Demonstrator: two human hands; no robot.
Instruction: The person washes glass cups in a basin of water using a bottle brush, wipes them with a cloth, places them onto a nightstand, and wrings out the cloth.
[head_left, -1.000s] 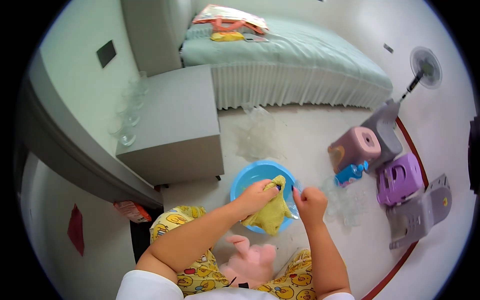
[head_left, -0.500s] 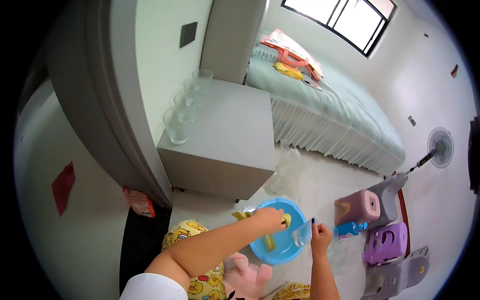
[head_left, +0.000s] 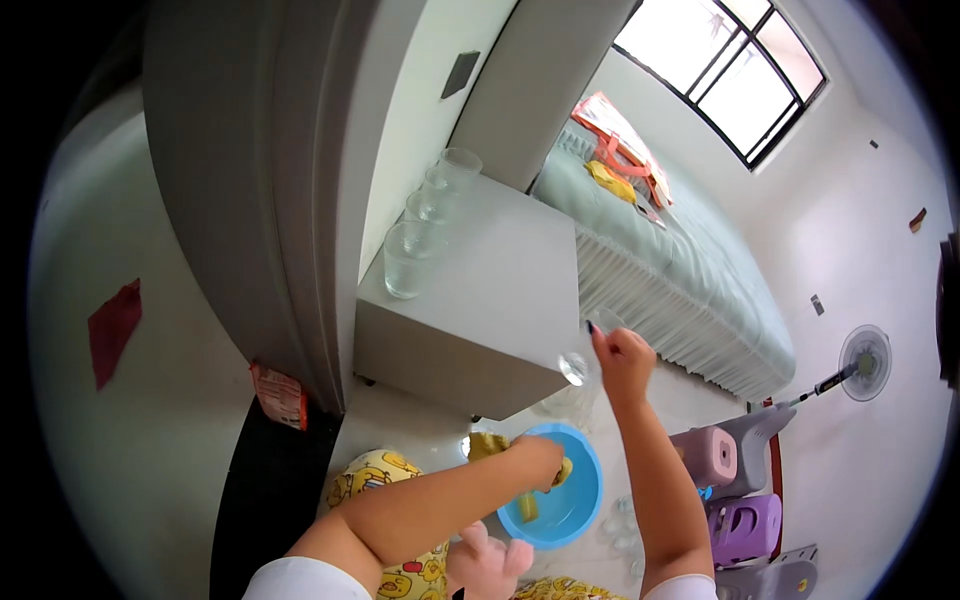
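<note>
My left hand [head_left: 540,462] is closed round a yellow-green cloth [head_left: 488,446] over the blue basin [head_left: 597,490]. Ends of the cloth stick out on both sides of the fist, and a yellowish piece [head_left: 527,507] hangs or lies inside the basin; whether it is the same cloth I cannot tell. Raised near the front corner of the grey cabinet [head_left: 470,345], my right hand [head_left: 625,362] grips a clear drinking glass [head_left: 575,368], tilted with its base toward the cabinet. Several clear glasses [head_left: 408,262] stand in a row on the cabinet top along the wall.
Beyond the cabinet is a bed [head_left: 690,270] with a bag [head_left: 625,145] on it. Pink [head_left: 708,455] and purple [head_left: 745,527] plastic stools stand at right. Clear glassware [head_left: 622,525] is on the floor beside the basin. A pink plush [head_left: 485,562] lies near my legs.
My right hand has lifted the glass from the basin's right rim up toward the cabinet. My left hand stays over the basin with the cloth. The view has turned left.
</note>
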